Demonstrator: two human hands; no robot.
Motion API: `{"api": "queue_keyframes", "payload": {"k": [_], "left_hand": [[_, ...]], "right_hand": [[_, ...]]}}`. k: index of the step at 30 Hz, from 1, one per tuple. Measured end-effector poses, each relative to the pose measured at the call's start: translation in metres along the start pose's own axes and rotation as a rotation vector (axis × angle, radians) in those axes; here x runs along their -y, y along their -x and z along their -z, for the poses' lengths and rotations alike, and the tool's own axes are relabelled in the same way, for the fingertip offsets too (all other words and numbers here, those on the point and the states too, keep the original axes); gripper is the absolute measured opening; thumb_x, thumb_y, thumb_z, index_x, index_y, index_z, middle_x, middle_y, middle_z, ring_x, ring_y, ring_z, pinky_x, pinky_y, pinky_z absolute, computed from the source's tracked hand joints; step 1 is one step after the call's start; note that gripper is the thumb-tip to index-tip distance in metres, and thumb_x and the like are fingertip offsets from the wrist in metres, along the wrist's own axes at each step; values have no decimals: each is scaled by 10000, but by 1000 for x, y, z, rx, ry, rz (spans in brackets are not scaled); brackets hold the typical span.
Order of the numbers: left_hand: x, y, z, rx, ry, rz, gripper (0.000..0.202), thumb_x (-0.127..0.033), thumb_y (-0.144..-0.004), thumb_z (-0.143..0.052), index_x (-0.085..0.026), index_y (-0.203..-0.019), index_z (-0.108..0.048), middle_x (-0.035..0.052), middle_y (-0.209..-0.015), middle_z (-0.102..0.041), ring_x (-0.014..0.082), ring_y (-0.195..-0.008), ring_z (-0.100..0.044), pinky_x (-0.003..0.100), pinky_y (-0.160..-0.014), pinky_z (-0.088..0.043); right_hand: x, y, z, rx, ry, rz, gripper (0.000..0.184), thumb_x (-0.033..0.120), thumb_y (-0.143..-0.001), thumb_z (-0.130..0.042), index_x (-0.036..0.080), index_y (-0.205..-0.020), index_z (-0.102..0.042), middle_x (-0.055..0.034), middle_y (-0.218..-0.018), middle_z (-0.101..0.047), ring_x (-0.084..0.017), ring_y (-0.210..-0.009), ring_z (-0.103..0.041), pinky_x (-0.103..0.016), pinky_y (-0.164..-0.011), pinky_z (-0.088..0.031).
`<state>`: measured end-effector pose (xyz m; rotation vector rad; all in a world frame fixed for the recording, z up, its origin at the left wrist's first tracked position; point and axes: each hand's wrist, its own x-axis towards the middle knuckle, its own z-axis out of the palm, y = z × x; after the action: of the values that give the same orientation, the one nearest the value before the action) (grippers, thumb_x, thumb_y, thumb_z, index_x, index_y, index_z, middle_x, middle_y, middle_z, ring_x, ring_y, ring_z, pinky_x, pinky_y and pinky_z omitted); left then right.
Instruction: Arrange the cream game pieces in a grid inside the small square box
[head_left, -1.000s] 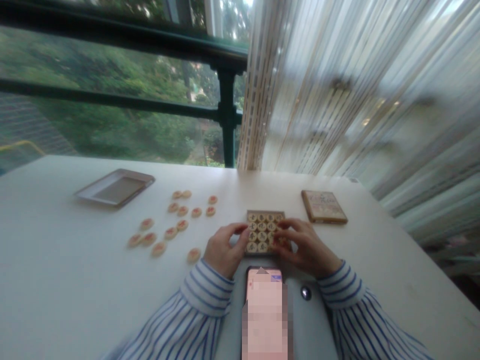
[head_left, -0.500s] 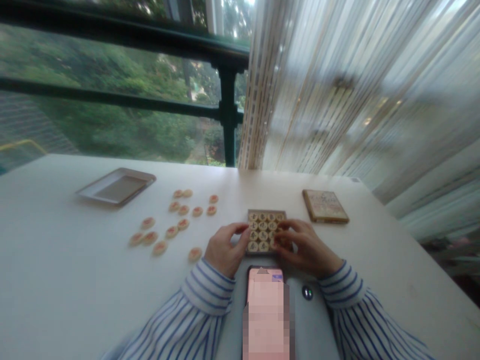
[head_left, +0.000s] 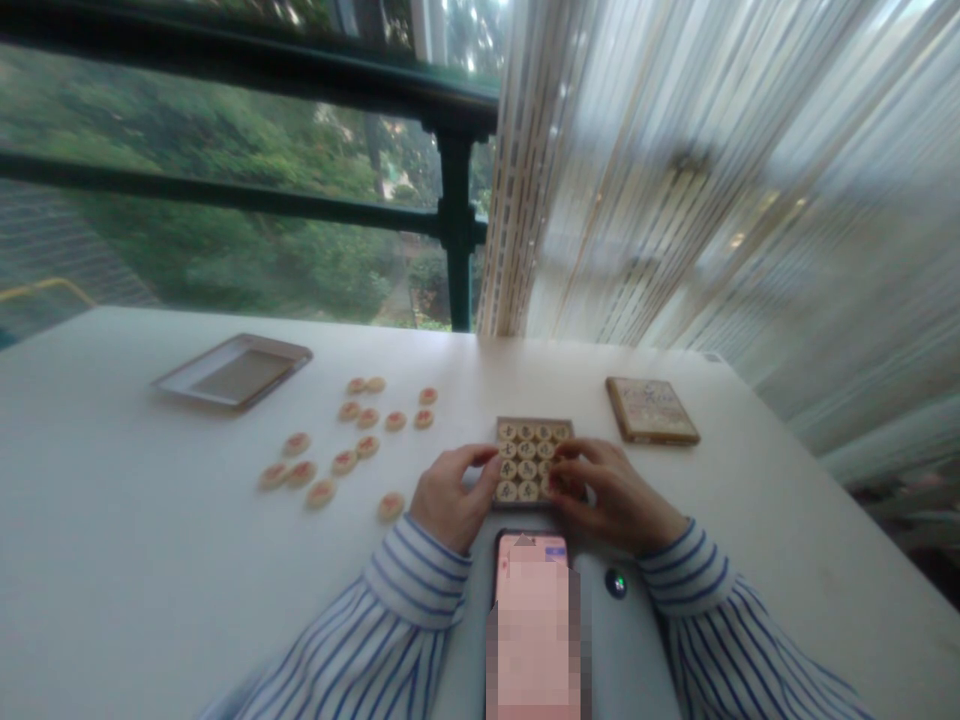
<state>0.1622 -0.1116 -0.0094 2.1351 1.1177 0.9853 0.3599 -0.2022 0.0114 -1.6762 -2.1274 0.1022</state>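
A small open box (head_left: 534, 420) of Chinese chess pieces stands on the table in front of me, its round wooden pieces (head_left: 526, 450) with dark characters packed in rows. My left hand (head_left: 456, 497) pinches the left edge of the box between thumb and forefinger. Over the right column my right hand (head_left: 619, 492) is curled, thumb and fingers around a piece there; the hand largely hides that piece and the right edge. Loose Chinese chess pieces with red characters (head_left: 344, 462) lie scattered to the left of the box.
On the white table (head_left: 150, 560), a shallow transparent tray (head_left: 247, 370) lies at the back left. A flat printed box (head_left: 652, 411) lies at the right. Close to me are a phone (head_left: 536, 620), partly pixelated, and a small round dark object (head_left: 616, 583). Behind stand a green railing (head_left: 454, 200) and string curtains (head_left: 637, 150).
Almost nothing differs. Both hands stay at the box in the same pose, and the loose pieces keep their places; the view has only shifted very slightly.
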Motion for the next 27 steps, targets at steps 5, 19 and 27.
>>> {"api": "queue_keyframes", "payload": {"k": [5, 19, 27], "left_hand": [[0, 0, -1, -2, 7, 0, 241, -344, -769, -523, -181, -879, -662, 35, -840, -694, 171, -789, -625, 315, -764, -496], [-2, 1, 1, -8, 10, -2, 231, -339, -769, -524, -186, -872, -663, 34, -843, -695, 172, -794, -627, 319, -778, -497], [-3, 1, 2, 3, 0, -6, 232, -342, -777, -513, -188, -867, -662, 37, -851, -696, 175, -806, -627, 317, -782, -495]], "right_hand": [[0, -1, -1, -6, 10, -9, 231, 328, -780, -570, 219, -975, -627, -84, -1080, -562, -206, -990, -513, -402, -858, -373], [0, -1, -1, 2, 11, 9, 207, 303, -782, -568, 225, -961, -635, -78, -1063, -570, -198, -979, -524, -399, -864, -372], [2, -1, 0, -4, 13, 3, 190, 294, -775, -575, 226, -939, -641, -75, -1053, -576, -199, -967, -532, -392, -858, -378]]}}
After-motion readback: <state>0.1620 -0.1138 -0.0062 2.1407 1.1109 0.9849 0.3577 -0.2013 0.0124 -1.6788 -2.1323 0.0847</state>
